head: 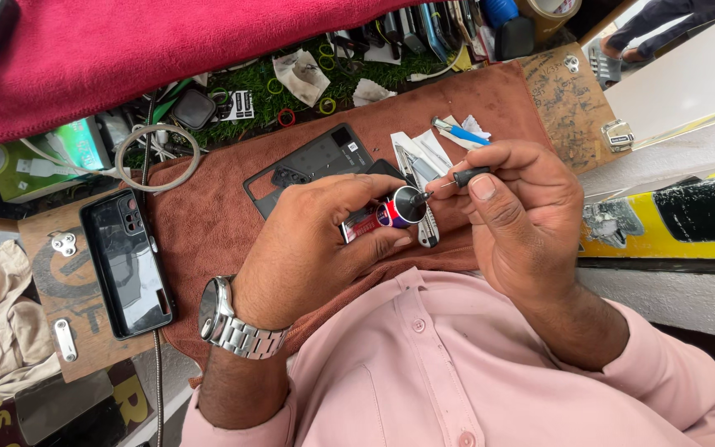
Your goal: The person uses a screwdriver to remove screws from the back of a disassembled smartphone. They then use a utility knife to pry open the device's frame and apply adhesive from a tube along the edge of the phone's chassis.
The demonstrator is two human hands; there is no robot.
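My left hand [316, 240] grips a small red, white and blue tube [384, 213] with a dark round cap end facing right. My right hand [516, 207] pinches a thin tool with a black handle [468, 175], its fine metal tip touching the cap of the tube. A steel watch [227, 323] sits on my left wrist. Both hands hover over a brown cloth [208, 223], just above a dark phone back cover [324, 157] and a pair of metal tweezers [424, 223].
A black phone [126, 263] lies on a wooden board at the left. A blue-handled tool [461, 132] rests on white paper scraps. A red towel [126, 50] covers the far edge, with a coiled white cable [157, 157], small rings and clutter on green matting.
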